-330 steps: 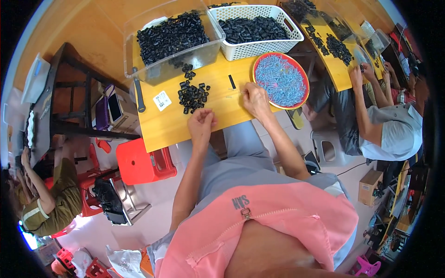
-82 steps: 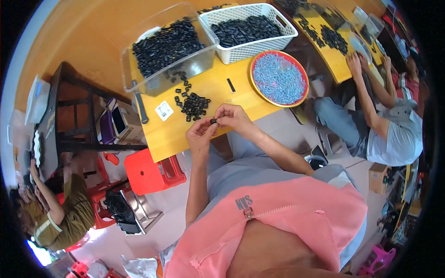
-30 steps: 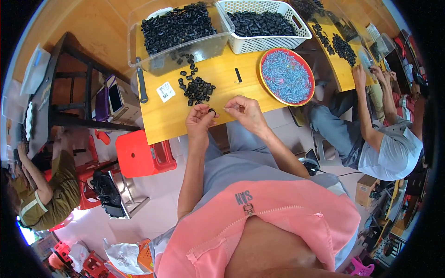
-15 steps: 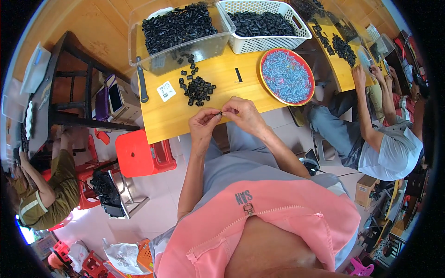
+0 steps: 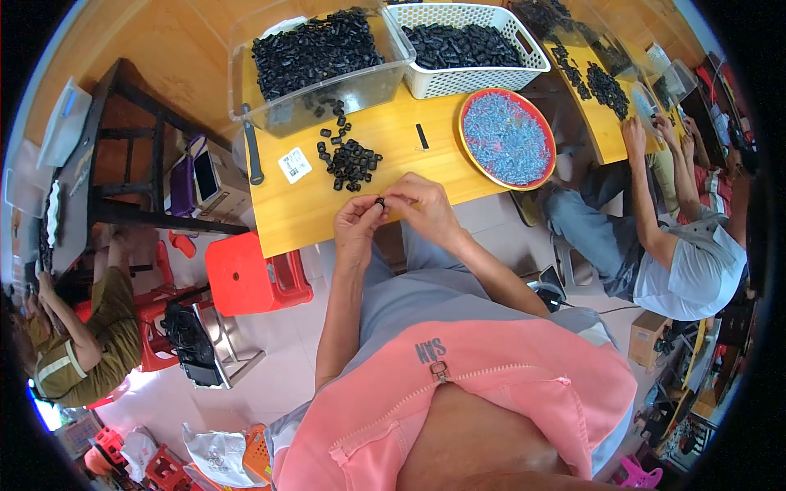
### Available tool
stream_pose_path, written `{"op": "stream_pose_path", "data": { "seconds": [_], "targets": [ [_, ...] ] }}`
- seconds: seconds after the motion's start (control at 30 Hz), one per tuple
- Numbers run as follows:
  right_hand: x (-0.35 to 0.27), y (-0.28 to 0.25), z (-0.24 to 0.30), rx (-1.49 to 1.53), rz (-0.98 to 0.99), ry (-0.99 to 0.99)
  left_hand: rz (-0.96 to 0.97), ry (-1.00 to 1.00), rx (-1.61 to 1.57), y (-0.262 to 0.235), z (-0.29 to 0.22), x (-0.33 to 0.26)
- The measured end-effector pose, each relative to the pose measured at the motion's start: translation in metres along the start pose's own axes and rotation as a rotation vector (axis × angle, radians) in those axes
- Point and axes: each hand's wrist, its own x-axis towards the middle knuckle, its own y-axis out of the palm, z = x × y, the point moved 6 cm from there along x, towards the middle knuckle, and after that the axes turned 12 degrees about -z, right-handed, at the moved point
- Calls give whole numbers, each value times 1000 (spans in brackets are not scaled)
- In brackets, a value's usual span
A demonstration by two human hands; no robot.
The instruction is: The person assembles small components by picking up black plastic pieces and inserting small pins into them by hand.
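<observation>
Just over the near edge of the yellow table (image 5: 286, 217), my left hand (image 5: 357, 227) pinches a small black plastic part (image 5: 380, 201) between thumb and fingertips. My right hand (image 5: 427, 211) meets it from the right, its fingertips pressed together against the part. Whether those fingers also hold something tiny is hidden. Beyond my hands lies a loose pile of similar black parts (image 5: 354, 166). To the right, a round red tray with a yellow rim (image 5: 465, 151) is filled with tiny bluish, clear-looking pieces (image 5: 503, 135).
A clear plastic bin (image 5: 303, 114) and a white perforated basket (image 5: 475, 80), both full of black parts, stand at the back. A dark-handled tool (image 5: 252, 151), a white label (image 5: 295, 164) and a black strip (image 5: 422, 136) lie on the table. Co-workers sit on both sides; a red stool (image 5: 241, 274) stands left.
My right hand has shifted slightly left and closer to my left hand. More of the black part now shows between the fingertips.
</observation>
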Motion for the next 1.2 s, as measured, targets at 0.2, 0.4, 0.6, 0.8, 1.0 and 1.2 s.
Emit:
{"op": "stream_pose_path", "data": {
  "seconds": [0.2, 0.4, 0.6, 0.8, 1.0, 1.2],
  "targets": [
    [44, 13, -32, -286, -191, -286, -62, 13, 19, -5, -8, 1],
    [57, 32, -48, -437, -28, -290, -61, 28, 1, -7, -11, -3],
    [55, 23, -41, -372, -148, -291, -64, 29, -21, -9, -12, 1],
    [31, 6, -76, 284, -109, 333, -44, 14, -46, -2, -13, 4],
    [11, 4, -35, 482, 19, 528, -34, 5, -29, 8, -16, 3],
    [9, 1, -26, 181, 56, 348, -5, 19, 4, 10, -17, 2]
  ]
}}
